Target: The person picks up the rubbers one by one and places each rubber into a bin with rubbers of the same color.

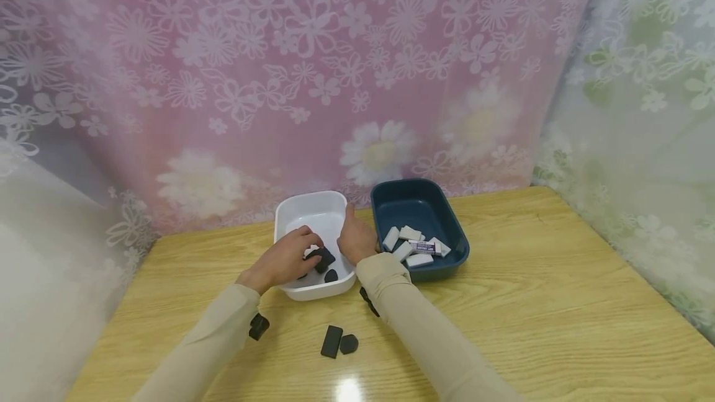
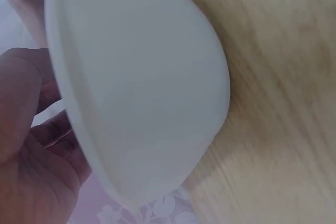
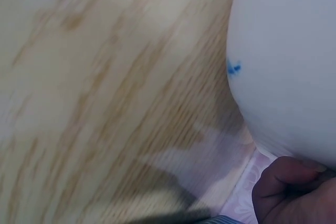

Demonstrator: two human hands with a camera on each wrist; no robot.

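My left hand [image 1: 287, 258] reaches into the white basin [image 1: 318, 294], its thumb and fingers curled on a black block [image 1: 322, 258]. Beside that block lies a rounded black piece [image 1: 331, 276], on the basin floor. The left wrist view shows the basin's outer wall [image 2: 142, 77] covering the fingertips. On the basin's right side, my right hand [image 1: 355, 237] grips the rim, its thumb pointing up. In the right wrist view, the curled fingers [image 3: 286, 182] touch the white wall [image 3: 294, 66], which has small blue marks.
Right of the white basin stands a dark blue basin [image 1: 419, 188] holding several white erasers [image 1: 419, 260], one in a printed sleeve [image 1: 422, 247]. Near the front of the wooden table [image 1: 530, 303] lie a black rectangular block [image 1: 332, 342] and a black many-sided piece [image 1: 349, 344]. Flowered curtains [image 1: 313, 48] hang behind.
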